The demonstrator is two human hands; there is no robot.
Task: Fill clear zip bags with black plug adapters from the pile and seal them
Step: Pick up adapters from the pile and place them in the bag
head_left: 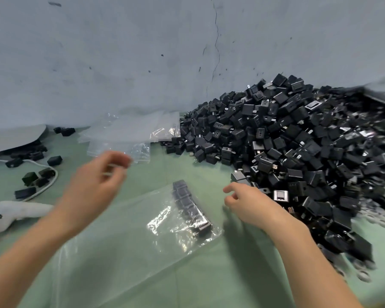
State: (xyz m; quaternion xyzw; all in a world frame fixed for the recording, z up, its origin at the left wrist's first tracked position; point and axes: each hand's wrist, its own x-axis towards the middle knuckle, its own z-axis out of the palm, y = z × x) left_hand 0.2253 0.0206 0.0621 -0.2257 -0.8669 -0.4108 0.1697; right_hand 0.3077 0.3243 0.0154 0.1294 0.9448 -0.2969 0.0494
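Bag point(120, 252) corner near pile point(298, 141) edge

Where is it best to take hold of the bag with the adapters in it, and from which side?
Probably pinch the empty flat end of the bag, from the near left side: the adapters weigh down its far right end, so this end lifts freely.
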